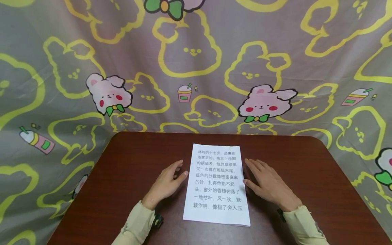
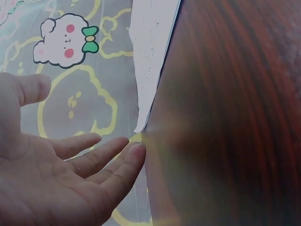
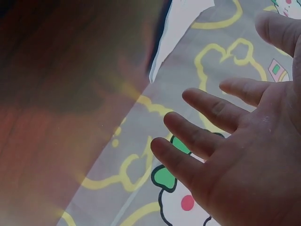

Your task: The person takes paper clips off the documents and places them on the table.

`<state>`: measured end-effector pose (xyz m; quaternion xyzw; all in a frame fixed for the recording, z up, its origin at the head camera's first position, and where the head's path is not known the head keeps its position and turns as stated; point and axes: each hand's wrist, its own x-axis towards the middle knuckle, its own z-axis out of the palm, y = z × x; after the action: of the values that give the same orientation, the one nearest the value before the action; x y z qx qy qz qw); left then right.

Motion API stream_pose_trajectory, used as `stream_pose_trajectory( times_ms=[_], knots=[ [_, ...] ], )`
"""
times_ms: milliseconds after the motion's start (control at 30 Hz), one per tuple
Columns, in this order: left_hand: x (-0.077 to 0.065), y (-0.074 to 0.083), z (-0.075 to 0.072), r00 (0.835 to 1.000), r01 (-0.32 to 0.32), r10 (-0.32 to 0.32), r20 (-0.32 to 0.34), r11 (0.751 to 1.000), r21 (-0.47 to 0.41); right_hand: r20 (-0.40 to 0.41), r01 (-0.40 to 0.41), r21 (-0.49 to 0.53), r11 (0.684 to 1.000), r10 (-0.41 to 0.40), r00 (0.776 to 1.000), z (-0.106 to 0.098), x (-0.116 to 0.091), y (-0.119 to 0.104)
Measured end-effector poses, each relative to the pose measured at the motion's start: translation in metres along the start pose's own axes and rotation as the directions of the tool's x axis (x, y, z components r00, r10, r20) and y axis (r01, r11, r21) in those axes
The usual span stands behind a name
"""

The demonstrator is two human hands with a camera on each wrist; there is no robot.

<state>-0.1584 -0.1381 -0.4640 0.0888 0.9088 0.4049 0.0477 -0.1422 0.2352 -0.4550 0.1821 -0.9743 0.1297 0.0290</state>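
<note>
A stack of white paper (image 1: 215, 217) printed with large Chinese characters lies flat on the table, a small paper clip (image 1: 230, 148) at its top edge. My left hand (image 1: 166, 182) is just left of the sheets, fingers relaxed and holding nothing. On the other side my right hand (image 1: 272, 185) is close to the right edge, its fingers extended and its palm facing inward. In the left wrist view the paper (image 2: 153, 52) shows edge-on beyond the left fingertips. The right wrist view has a corner of the paper (image 3: 181, 28) beyond the spread right fingers.
The dark brown wooden table (image 1: 122, 160) has rounded far corners. Behind it and along both sides hangs a grey curtain (image 1: 211, 78) with yellow outlines, rabbit faces and drink cups. Dark bands (image 1: 157, 220) sit at both wrists, by the light sleeves (image 1: 134, 221).
</note>
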Motion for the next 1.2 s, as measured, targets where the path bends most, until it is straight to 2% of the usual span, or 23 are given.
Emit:
stream_pose_trajectory(
  times_ms=[300, 567, 833, 1200],
  knots=[
    [0.004, -0.002, 0.005, 1.000, -0.001, 0.001, -0.014, 0.999, -0.041, -0.019, 0.004, 0.047, 0.999, -0.003, 1.000, 0.004, 0.003, -0.002],
    [0.008, -0.005, 0.006, 1.000, 0.024, -0.025, -0.004, 0.999, -0.046, 0.021, -0.071, 0.123, 0.990, 0.069, 0.997, 0.007, 0.007, -0.005],
    [0.009, -0.005, 0.006, 0.999, 0.046, -0.045, 0.020, 0.997, -0.059, -0.030, -0.022, 0.174, 0.984, 0.027, 0.999, 0.014, 0.013, -0.002],
    [0.016, -0.004, 0.008, 0.998, 0.063, -0.062, 0.021, 0.998, -0.031, -0.014, -0.045, 0.240, 0.970, 0.050, 0.999, 0.020, 0.021, 0.003]
  ],
)
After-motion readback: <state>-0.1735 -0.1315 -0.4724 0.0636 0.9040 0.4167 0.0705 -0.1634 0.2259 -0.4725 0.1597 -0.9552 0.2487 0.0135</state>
